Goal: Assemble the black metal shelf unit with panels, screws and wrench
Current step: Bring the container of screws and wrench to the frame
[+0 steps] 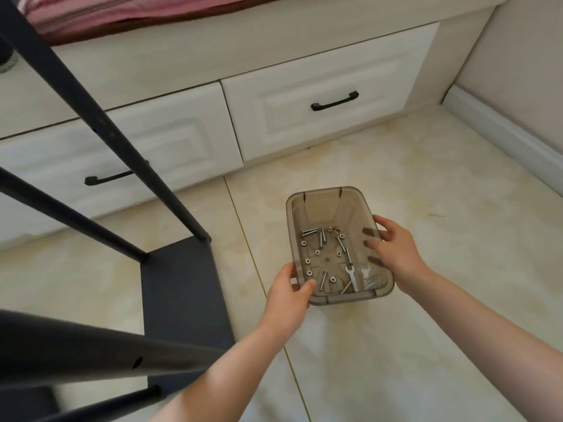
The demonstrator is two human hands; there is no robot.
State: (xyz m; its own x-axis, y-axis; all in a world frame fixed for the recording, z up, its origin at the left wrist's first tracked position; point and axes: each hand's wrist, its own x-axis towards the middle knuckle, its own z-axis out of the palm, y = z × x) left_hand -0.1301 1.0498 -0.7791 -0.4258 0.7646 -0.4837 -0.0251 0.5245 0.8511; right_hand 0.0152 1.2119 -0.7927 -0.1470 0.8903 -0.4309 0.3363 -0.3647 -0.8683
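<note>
A clear brownish plastic bin [327, 197] is held over the tiled floor. My left hand [288, 292] grips its near left rim, thumb inside. My right hand [396, 249] grips the right wall, fingers curled round the outside. Inside lie several silver screws [321, 237], several nuts [307, 261] and a small flat wrench [352, 277]. The black metal shelf unit [179, 287] stands at the left, its dark panel low on the floor and its thin posts [122, 147] rising toward me.
A white bed base with two drawers [323, 86] and black handles [334, 102] runs across the back. A wall and white skirting [502, 129] close off the right. Cream floor tiles [426, 345] spread under and around the bin.
</note>
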